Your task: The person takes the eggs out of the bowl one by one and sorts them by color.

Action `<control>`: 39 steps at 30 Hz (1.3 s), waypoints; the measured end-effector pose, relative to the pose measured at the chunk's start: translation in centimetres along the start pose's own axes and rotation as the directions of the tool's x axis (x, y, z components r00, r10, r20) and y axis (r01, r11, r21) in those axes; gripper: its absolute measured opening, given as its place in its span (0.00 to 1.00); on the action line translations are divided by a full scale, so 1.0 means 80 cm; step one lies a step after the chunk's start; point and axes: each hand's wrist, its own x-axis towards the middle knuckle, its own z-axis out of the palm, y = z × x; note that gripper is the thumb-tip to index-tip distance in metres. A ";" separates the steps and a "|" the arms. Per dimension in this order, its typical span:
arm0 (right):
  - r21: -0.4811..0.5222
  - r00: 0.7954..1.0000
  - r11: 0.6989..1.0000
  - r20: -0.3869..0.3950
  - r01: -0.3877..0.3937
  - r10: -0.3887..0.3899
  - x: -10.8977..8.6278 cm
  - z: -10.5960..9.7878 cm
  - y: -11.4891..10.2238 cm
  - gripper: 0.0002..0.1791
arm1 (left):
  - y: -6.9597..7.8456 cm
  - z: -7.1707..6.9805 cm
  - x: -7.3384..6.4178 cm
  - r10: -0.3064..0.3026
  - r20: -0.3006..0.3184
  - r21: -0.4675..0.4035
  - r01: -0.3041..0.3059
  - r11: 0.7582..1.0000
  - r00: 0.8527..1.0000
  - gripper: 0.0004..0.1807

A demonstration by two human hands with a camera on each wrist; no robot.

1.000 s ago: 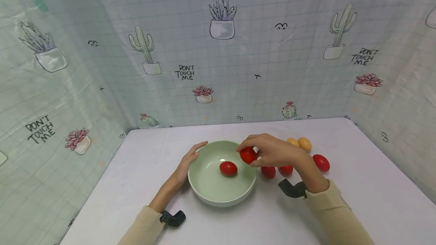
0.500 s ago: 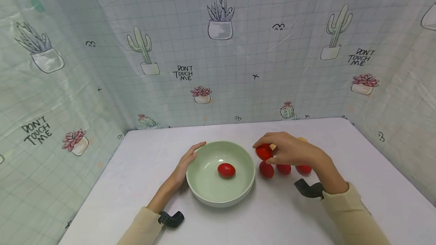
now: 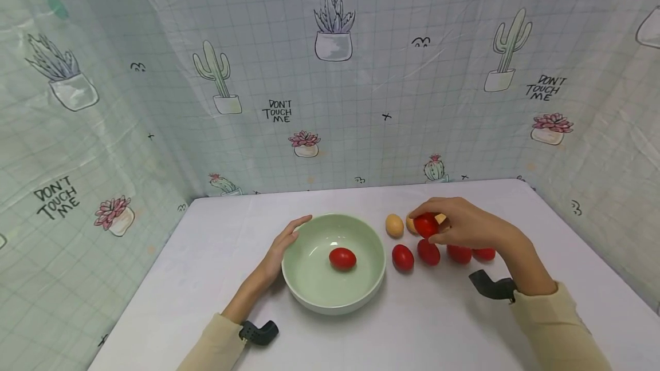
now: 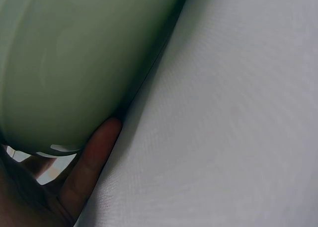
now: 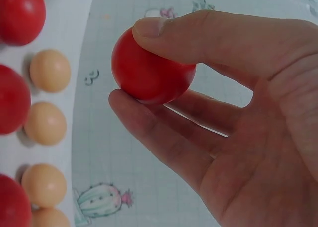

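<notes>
A pale green bowl (image 3: pixel 335 296) stands on the table with one red egg (image 3: pixel 342 259) lying inside. My left hand (image 3: pixel 278 253) rests along the bowl's left side, fingers mostly straight. In the left wrist view a finger (image 4: pixel 92 167) lies against the bowl's outer wall, low by the table. Above the egg rows to the right of the bowl, my right hand (image 3: pixel 464 223) pinches another red egg (image 3: pixel 425 225). The right wrist view shows this held egg (image 5: pixel 149 70) between thumb and fingertips, raised off the table.
Several red eggs (image 3: pixel 403 258) form a row right of the bowl. Behind them lie several yellowish-tan eggs (image 3: pixel 394 225), partly hidden by the right hand. A patterned cloth (image 3: pixel 356 102) hangs behind the white table (image 3: pixel 330 339).
My right hand has moved right with the red egg, from over the bowl's right rim to above the egg rows. The left hand and the egg in the bowl have stayed in place.
</notes>
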 end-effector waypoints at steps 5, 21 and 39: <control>-0.021 0.998 0.998 -0.021 -0.052 0.051 -0.009 -0.008 0.011 0.26 | -0.002 0.000 0.000 0.000 -0.003 -0.007 0.000 1.000 1.000 0.28; 0.002 0.980 0.981 -0.037 -0.194 0.194 -0.038 -0.022 0.054 0.28 | 0.000 0.000 0.001 0.008 0.003 -0.013 -0.008 1.000 1.000 0.28; 0.000 0.958 0.959 -0.029 -0.285 0.285 -0.066 -0.039 0.107 0.32 | -0.005 0.000 0.001 0.016 0.001 -0.017 -0.016 1.000 1.000 0.28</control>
